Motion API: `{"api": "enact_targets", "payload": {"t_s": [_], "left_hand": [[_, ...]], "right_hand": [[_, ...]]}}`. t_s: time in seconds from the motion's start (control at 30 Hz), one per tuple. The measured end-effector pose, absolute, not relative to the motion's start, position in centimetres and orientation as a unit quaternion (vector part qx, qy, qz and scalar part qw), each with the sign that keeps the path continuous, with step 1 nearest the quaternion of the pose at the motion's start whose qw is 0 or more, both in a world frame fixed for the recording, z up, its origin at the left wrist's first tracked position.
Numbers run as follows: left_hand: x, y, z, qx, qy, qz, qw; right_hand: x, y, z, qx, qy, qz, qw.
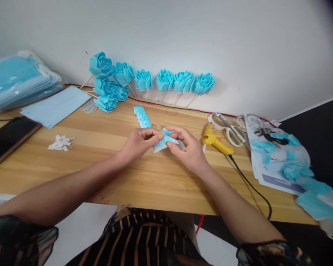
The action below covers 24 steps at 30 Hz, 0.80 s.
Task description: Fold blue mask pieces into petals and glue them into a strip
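The left hand (143, 143) and the right hand (187, 147) meet above the middle of the wooden table (155, 184), both pinching one folded piece of blue-and-white fabric (162, 140) between thumb and fingers (its corners poke out past the fingertips). Just beyond the hands, a row of small folded blue petals (142, 116) lies on the wood.

To the right of the right hand sits a yellow glue gun (218, 142) (its black cord curls toward the near edge), with white-handled scissors (235, 135) just beyond it. At the far side, blue fabric flowers (165, 80) on thin sticks lean along the wall; more are bunched toward the left. On the left lie a flat light-blue sheet (57, 106), a dark phone (9, 138) and a little heap of white scraps (61, 143).
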<state>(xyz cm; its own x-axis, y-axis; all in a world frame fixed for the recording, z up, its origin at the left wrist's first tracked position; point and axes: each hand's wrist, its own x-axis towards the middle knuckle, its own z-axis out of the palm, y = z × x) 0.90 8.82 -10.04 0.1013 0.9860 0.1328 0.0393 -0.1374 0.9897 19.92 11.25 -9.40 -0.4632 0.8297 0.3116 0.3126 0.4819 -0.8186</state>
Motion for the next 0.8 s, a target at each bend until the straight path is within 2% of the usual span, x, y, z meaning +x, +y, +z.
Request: {"api": "enact_targets", "payload": {"t_s": [0.27, 0.5, 0.63, 0.8], "left_hand": [[0.9, 8.7, -10.0, 0.565, 0.453, 0.515, 0.458], [1.3, 8.2, -10.2, 0.593, 0.433, 0.523, 0.432], [0.8, 9.3, -10.4, 0.531, 0.425, 0.589, 0.437], [-1.0, 8.2, -5.7, 0.523, 0.449, 0.635, 0.348]], "right_hand": [[20.1, 11.3, -10.0, -0.337, -0.759, 0.435, 0.349], [19.7, 11.2, -10.0, -0.354, -0.751, 0.409, 0.380], [19.9, 11.5, -9.7, -0.362, -0.752, 0.389, 0.390], [20.2, 12.6, -10.1, -0.365, -0.714, 0.436, 0.409]]}}
